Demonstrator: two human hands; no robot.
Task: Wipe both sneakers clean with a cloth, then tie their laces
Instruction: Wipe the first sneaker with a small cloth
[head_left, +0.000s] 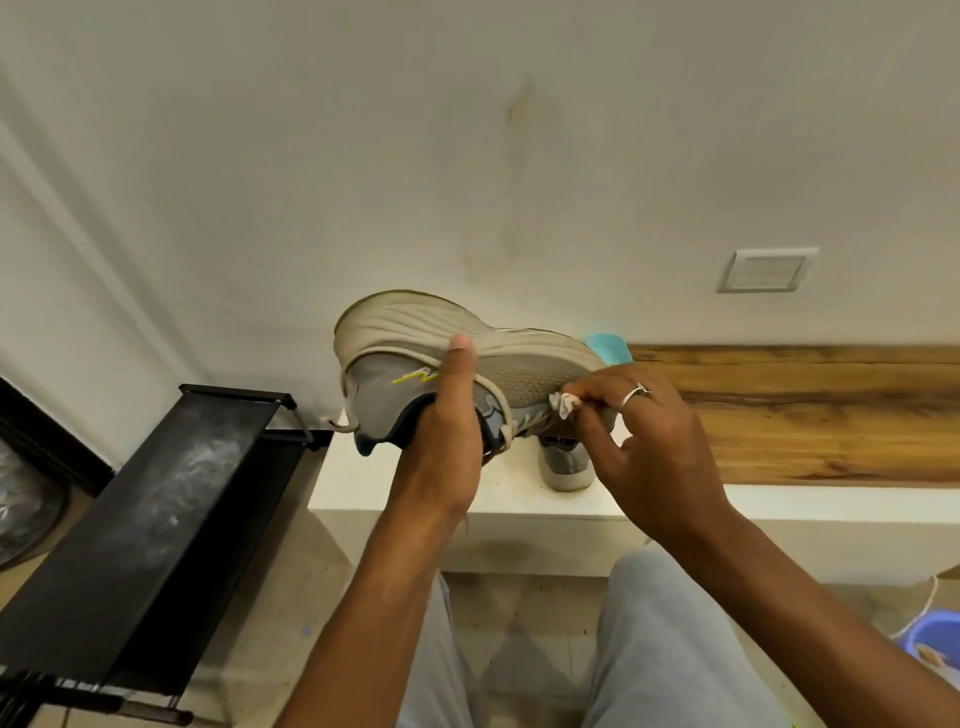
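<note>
My left hand (447, 447) holds a grey sneaker (519, 371) up in the air, sole tilted upward, fingers inside its opening and thumb pressed on the off-white midsole. My right hand (641, 431) pinches a small white cloth (563, 402) against the sneaker's side near the laces. The second grey sneaker (566, 465) stands on the white ledge (519, 501) below, mostly hidden behind my hands.
A black metal shoe rack (150, 519) stands at the left. The wooden bench top (810, 415) runs to the right of the ledge. A turquoise object (610, 345) peeks out behind the held sneaker. A purple bucket (935, 642) sits at the lower right. My knees are below.
</note>
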